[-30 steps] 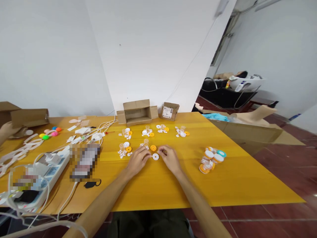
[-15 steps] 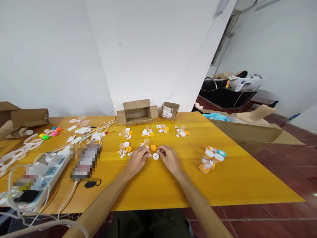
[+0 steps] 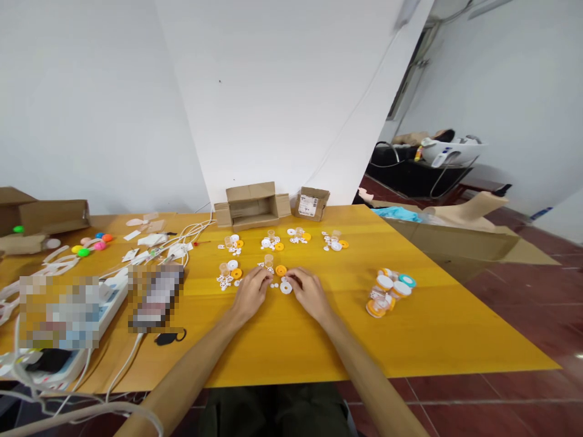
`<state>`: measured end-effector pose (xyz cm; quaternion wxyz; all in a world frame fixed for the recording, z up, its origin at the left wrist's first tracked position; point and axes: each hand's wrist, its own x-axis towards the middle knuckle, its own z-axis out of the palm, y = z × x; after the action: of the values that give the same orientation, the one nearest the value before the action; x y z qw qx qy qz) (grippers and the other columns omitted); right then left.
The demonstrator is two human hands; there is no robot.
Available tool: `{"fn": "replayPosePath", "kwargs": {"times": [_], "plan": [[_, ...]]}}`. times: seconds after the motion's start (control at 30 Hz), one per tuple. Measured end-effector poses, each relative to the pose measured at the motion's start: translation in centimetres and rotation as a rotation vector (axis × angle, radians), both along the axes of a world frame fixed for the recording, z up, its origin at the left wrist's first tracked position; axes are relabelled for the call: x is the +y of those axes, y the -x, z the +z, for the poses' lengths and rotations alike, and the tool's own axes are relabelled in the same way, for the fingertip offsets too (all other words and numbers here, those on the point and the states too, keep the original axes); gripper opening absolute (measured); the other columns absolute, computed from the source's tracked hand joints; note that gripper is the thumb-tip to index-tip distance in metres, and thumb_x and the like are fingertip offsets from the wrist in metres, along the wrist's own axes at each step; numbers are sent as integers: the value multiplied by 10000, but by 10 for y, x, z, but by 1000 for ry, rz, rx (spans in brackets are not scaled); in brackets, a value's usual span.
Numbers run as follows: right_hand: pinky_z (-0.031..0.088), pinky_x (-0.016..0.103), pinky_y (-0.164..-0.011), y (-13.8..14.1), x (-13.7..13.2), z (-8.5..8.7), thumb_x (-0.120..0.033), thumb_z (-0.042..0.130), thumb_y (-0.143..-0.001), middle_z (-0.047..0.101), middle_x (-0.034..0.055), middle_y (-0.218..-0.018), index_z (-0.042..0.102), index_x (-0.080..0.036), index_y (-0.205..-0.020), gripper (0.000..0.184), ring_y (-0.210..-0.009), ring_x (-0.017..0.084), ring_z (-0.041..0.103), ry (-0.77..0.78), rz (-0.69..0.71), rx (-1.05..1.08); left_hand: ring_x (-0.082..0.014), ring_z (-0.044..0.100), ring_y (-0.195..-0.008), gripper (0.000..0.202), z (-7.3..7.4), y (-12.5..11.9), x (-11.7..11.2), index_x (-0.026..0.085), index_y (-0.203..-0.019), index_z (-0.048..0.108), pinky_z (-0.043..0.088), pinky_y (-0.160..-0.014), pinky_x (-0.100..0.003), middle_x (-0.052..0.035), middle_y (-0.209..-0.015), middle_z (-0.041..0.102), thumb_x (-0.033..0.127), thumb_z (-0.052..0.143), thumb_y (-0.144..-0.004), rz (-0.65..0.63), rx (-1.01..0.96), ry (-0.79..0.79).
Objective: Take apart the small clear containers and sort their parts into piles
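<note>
My left hand (image 3: 252,292) rests on the table with its fingers curled together, beside small white pieces (image 3: 274,285). Whether it holds anything is hidden. My right hand (image 3: 310,291) has thumb and fingers pinched at the upper right edge of a white disc with a centre hole (image 3: 286,288). What sits between those fingertips is too small to make out. An orange ring-shaped lid (image 3: 281,271) lies just beyond the disc. Behind my left fingertips stand a clear plastic cup (image 3: 268,261) and white perforated pieces (image 3: 269,271).
Similar part groups lie further back, such as an orange lid (image 3: 236,274). Assembled jars (image 3: 385,283) stand at right. An open carton (image 3: 252,209) and a small box (image 3: 312,204) are at the back. Left are a power strip (image 3: 112,303), a phone (image 3: 159,297), cables and coloured balls (image 3: 84,252).
My right hand has shifted slightly left, its fingertips now over the white disc's edge. At far left, another person's arm has withdrawn and a green ball shows by the carton.
</note>
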<state>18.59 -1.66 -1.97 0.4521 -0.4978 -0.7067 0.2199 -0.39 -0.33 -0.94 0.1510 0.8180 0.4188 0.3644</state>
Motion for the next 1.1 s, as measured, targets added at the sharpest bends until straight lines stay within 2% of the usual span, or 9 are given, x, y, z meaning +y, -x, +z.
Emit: {"fn": "replayPosePath", "kwargs": {"times": [0.17, 0.37, 0.6, 0.7, 0.8, 1.1], "plan": [[498, 349, -829, 2, -2, -1, -234, 510, -931, 738, 41, -913, 725, -278, -941, 220, -873, 227, 663, -28, 65, -93, -176, 602, -789, 170, -1, 1, 1, 227, -840, 617, 474, -733, -282, -9, -827, 646, 115, 504, -899, 32, -20, 4], [489, 370, -891, 2, -5, -2, -124, 456, -929, 727, 55, -1011, 734, -305, -1060, 356, -981, 228, 651, -41, 153, -128, -170, 598, -784, 179, 0, 0, 1, 225, -809, 597, 473, -737, -277, 5, -800, 635, 83, 520, -887, 47, -42, 24], [490, 377, -888, 3, -7, 5, -106, 507, -895, 730, 50, -998, 717, -294, -1070, 331, -976, 231, 649, -22, 148, -153, -175, 599, -814, 169, 3, -1, -1, 219, -809, 584, 466, -749, -277, 0, -817, 630, 85, 531, -897, 26, -45, -36], [486, 406, -901, 3, -8, 7, -170, 627, -854, 727, 59, -1033, 705, -280, -1050, 238, -996, 252, 650, 9, 139, -185, -174, 600, -817, 163, 3, -1, -1, 220, -818, 586, 464, -749, -275, -1, -823, 630, 98, 525, -906, 23, -43, -43], [490, 421, -904, 1, -7, 6, -215, 725, -790, 717, 59, -1069, 686, -274, -1042, 261, -1015, 267, 648, 16, 143, -193, -175, 598, -810, 160, 3, -2, -2, 220, -820, 585, 464, -747, -277, -1, -827, 630, 114, 512, -915, 27, -39, -37], [526, 378, -879, -2, -2, -4, -174, 631, -832, 685, 42, -1041, 659, -264, -1025, 214, -994, 236, 651, -25, 128, -102, -185, 593, -829, 184, 4, -5, -5, 226, -812, 577, 471, -778, -289, -10, -827, 627, 105, 488, -917, -31, -59, -32]]}}
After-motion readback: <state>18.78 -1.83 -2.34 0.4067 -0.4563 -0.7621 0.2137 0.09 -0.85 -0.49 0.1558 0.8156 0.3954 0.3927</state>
